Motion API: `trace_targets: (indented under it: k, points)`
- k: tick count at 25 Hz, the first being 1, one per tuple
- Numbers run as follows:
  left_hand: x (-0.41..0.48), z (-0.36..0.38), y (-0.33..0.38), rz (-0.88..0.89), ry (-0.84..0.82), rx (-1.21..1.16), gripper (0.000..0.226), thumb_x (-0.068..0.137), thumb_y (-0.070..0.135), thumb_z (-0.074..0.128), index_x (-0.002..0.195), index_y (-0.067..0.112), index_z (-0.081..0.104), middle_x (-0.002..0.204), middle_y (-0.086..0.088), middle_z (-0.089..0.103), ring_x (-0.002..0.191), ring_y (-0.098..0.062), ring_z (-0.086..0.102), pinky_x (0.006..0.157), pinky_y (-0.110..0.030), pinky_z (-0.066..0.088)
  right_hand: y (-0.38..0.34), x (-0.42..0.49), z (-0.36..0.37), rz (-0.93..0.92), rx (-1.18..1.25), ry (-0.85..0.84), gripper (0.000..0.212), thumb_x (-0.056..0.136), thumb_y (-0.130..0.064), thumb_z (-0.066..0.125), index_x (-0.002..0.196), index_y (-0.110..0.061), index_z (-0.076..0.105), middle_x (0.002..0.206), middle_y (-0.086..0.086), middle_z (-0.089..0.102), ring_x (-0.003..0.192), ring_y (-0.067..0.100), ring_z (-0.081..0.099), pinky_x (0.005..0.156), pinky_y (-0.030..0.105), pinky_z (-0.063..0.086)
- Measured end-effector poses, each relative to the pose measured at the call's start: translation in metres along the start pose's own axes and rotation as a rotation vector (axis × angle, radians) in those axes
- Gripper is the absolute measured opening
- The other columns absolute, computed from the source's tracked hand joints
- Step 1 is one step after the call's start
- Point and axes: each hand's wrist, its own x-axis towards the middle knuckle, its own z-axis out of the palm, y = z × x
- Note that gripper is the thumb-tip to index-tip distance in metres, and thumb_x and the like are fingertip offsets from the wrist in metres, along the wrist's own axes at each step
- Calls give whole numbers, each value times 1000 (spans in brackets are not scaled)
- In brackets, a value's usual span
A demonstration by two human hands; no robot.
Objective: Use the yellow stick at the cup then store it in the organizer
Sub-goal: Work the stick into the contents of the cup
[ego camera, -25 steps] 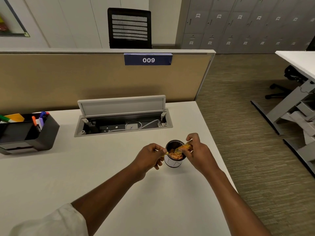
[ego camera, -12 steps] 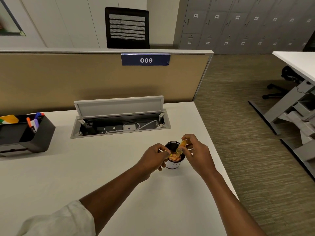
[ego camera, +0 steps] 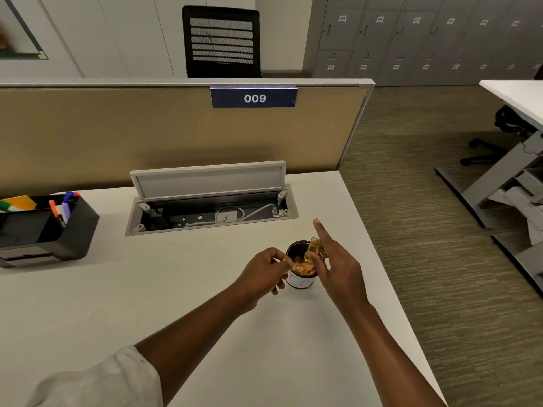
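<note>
A small dark cup (ego camera: 299, 282) with a white lower band stands near the desk's right edge and holds orange bits. The yellow stick (ego camera: 313, 247) slants across the cup's mouth, its upper end by the far rim. My right hand (ego camera: 335, 268) pinches that upper end with thumb and middle fingers, its index finger pointing straight out. My left hand (ego camera: 264, 273) is at the cup's left rim, fingertips pinched on a yellow tip that looks like the stick's lower end. The black organizer (ego camera: 78, 230) sits at the far left of the desk.
Pens and coloured cards stand in the organizer. An open cable tray (ego camera: 211, 214) with its lid raised lies behind the cup. A tan partition (ego camera: 147, 136) closes the desk's back. The desk's right edge (ego camera: 382, 277) drops to carpet just beside the cup.
The stick has tipped steeper over the cup. My right index finger has straightened out and the hand has opened somewhat. My left hand stays at the rim.
</note>
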Motion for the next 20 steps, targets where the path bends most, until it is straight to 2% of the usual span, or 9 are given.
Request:
trace_targets:
  k: [4, 8, 12, 15, 17, 18, 20]
  points:
    - [-1, -1, -2, -11, 1, -7, 16, 95, 26, 60, 103, 13, 65, 87, -10, 69, 65, -16, 62, 55, -28, 50, 0, -3, 2, -35, -4, 9, 50, 92, -22, 67, 141, -16, 56, 110, 5, 74, 98, 17, 70, 85, 30, 61]
    - [-1, 1, -2, -16, 0, -8, 16, 95, 25, 59, 104, 12, 65, 88, -11, 68, 66, -17, 62, 56, -28, 49, 1, -1, 7, 3, -4, 58, 55, 93, -17, 69, 145, -15, 51, 106, -3, 70, 94, 8, 64, 84, 18, 56]
    - [-1, 2, -1, -18, -6, -7, 17, 96, 26, 59, 104, 12, 64, 87, -10, 68, 67, -18, 63, 57, -29, 50, 6, -6, 12, 45, 17, 45, 51, 92, -15, 71, 141, -14, 56, 118, 6, 72, 103, 17, 68, 86, 22, 55]
    - [-2, 3, -1, -16, -8, -7, 17, 96, 26, 59, 105, 13, 64, 87, -10, 68, 67, -18, 63, 58, -30, 50, 8, -10, 13, 56, 6, 33, 49, 91, -12, 72, 138, -13, 59, 123, 7, 71, 108, 19, 68, 89, 19, 51]
    - [-3, 3, -1, -11, -1, -19, 17, 95, 25, 59, 104, 12, 65, 87, -10, 68, 68, -18, 63, 58, -30, 51, 6, -10, 11, 144, 107, 59, 45, 94, -14, 70, 137, -16, 60, 122, 3, 70, 107, 13, 67, 86, 13, 52]
    - [-4, 2, 0, -5, 6, -40, 16, 95, 23, 59, 105, 11, 65, 87, -10, 68, 69, -18, 63, 59, -31, 51, 4, -10, 10, 239, 222, 86, 42, 95, -16, 68, 136, -19, 60, 121, 1, 70, 106, 11, 67, 84, 12, 54]
    - [-6, 0, 2, 13, 24, -113, 16, 96, 20, 61, 106, 9, 66, 88, -11, 69, 70, -19, 65, 61, -32, 53, -3, -8, 7, 501, 561, 156, 35, 96, -21, 66, 131, -23, 62, 117, 3, 72, 105, 16, 70, 84, 19, 58]
